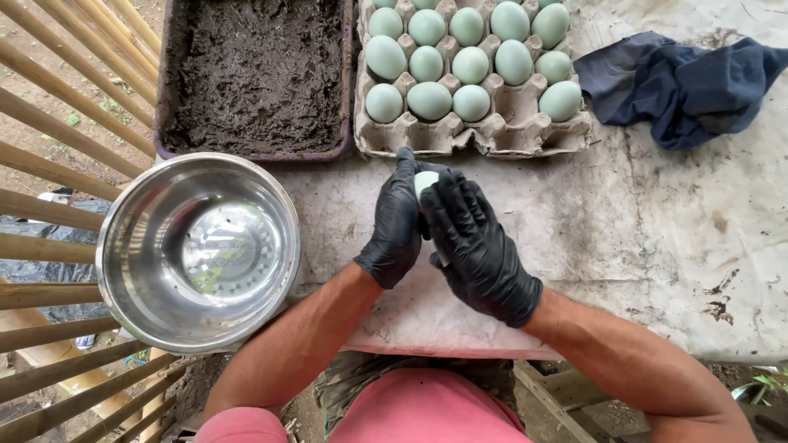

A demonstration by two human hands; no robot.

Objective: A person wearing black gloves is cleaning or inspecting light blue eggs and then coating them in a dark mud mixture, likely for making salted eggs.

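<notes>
Wooden slats [57, 123] run down the far left, and past them the ground drops away. Next comes a shiny steel bowl [198, 250] with nothing in it yet — it hangs a bit over the near edge of the table [657, 238]. Behind the bowl sits a tray of dark mud [254, 74], and it looks full. In the middle, the left hand [396, 226] and the right hand [476, 246], both in black gloves, are close together above the table. Their fingers are curled around one pale egg [425, 181], and only its top peeks out between them. Behind the hands is a carton [472, 135] with many blue-green eggs [468, 61] left in it; a few cups in the front row are bare. So the work looks just begun — one egg is out, the rest wait. To the right lies a crumpled blue cloth [681, 82], well apart from the hands. That side of the table is stained but open, with lots of room to move. The near edge is just under the wrists.
</notes>
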